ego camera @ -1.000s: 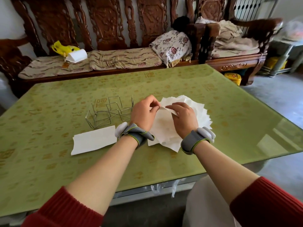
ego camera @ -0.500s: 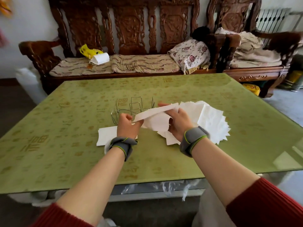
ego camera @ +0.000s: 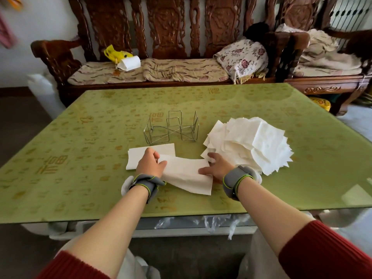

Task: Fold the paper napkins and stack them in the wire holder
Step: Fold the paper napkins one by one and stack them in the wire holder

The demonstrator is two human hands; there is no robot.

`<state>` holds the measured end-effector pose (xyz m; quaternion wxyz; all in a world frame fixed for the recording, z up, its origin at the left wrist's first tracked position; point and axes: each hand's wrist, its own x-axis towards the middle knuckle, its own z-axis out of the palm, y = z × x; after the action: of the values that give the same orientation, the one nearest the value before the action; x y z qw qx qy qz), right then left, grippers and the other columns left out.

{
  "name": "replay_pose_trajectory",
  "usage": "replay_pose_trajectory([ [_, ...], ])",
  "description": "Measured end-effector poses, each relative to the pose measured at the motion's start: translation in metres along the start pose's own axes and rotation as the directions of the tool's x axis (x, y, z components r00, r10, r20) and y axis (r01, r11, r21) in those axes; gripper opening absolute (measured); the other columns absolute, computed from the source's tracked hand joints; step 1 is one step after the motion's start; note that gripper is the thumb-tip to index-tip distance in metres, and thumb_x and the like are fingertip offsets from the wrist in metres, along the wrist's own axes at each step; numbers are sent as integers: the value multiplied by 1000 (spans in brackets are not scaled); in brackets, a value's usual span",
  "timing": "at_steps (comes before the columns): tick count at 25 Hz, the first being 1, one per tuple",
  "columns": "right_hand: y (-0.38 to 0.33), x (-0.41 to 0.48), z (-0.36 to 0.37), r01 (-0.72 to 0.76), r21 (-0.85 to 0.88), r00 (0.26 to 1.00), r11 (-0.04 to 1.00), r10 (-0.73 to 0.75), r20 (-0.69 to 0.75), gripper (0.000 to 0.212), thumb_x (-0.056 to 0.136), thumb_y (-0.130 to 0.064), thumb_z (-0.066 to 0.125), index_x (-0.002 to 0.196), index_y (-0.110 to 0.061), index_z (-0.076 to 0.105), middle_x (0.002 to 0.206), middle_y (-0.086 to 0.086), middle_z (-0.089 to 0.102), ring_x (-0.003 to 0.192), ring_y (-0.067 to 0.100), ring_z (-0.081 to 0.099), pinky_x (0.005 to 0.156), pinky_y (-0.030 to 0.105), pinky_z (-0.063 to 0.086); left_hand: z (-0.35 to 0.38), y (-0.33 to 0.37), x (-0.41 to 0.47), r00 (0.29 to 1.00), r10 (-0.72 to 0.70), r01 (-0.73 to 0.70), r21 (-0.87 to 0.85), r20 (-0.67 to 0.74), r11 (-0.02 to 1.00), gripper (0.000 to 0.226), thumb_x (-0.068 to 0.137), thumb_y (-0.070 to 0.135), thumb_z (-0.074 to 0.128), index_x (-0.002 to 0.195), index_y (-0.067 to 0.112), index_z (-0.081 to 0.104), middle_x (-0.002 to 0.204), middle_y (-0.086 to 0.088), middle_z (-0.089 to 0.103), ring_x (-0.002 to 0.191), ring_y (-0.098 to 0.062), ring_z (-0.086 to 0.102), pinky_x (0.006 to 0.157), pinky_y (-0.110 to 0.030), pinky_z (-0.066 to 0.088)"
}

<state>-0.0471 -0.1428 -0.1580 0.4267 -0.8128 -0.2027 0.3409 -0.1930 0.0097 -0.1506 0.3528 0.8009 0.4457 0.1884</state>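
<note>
Flattening 1 napkin (ego camera: 187, 176) on the green counter (ego camera: 80, 178), you have both hands on it.

Your left hand (ego camera: 150, 165) grips the napkin's left end, fingers (ego camera: 154, 156) curled and the thumb laid over the paper. Your right hand (ego camera: 216, 167) presses the right end, its fingers loosely spread and the thumb flat on top. The napkin lies as a long doubled strip, its near right corner slanting toward you. Its left end overlaps 1 folded napkin (ego camera: 136, 156), which lies flat under and just behind your left hand. The wire holder (ego camera: 171, 127) stands upright just beyond that folded napkin. To its right sits the pile of unfolded napkins (ego camera: 251, 141), fanned out, with its near edge at your right hand's fingertips. A carved wooden bench (ego camera: 167, 37) with cushions runs behind the counter.
</note>
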Motion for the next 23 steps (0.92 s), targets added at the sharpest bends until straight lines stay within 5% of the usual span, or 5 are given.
replay_pose_trajectory([
  [3, 1, 6, 6, 162, 8, 984, 987, -160, -78, 101, 68, -6, 73, 149, -30, 19, 123, 13, 61, 110, 27, 60, 97, 43, 48, 2, 2, 0, 999, 36, -30, -193, 32, 981, 40, 78, 2, 64, 114, 12, 50, 90, -4, 61, 84, -24, 57, 72, -27, 40],
  [9, 2, -3, 7, 358, 171, 929, 918, -333, -159, 47, 79, 22, 43, 113, -4, 64, 69, -3, 67, 61, -3, 60, 65, 14, 48, -5, -4, 3, 998, 45, -61, -471, -45, 880, 42, 77, -10, 29, 95, 8, 62, 68, -7, 67, 77, -30, 61, 71, -35, 47],
  [15, -13, -8, -2, 465, 234, 885, 854, -450, -116, 61, 64, 34, 25, 78, -12, 63, 46, -7, 61, 57, -3, 59, 66, 12, 48, -7, 1, 11, 907, 267, -202, -219, 327, 955, 36, 77, 45, 48, 89, 19, 68, 93, 3, 71, 98, -15, 62, 91, -31, 44],
  [19, -25, -11, -3, 505, 266, 856, 821, -515, -39, 57, 61, 34, 23, 71, -7, 61, 45, -5, 59, 47, 3, 55, 55, 16, 49, -26, 15, 24, 816, 263, -192, -187, 515, 963, 18, 83, 11, 61, 93, 26, 63, 98, 1, 70, 100, -13, 62, 92, -26, 45],
  [23, -39, -13, 4, 534, 304, 829, 789, -559, -9, 52, 67, 35, 29, 73, -6, 61, 48, -4, 62, 47, 3, 57, 49, 15, 47, -30, 28, 29, 676, 164, -212, -23, 719, 977, 26, 72, 36, 72, 95, 25, 67, 94, 4, 67, 86, -10, 61, 77, -21, 44],
])
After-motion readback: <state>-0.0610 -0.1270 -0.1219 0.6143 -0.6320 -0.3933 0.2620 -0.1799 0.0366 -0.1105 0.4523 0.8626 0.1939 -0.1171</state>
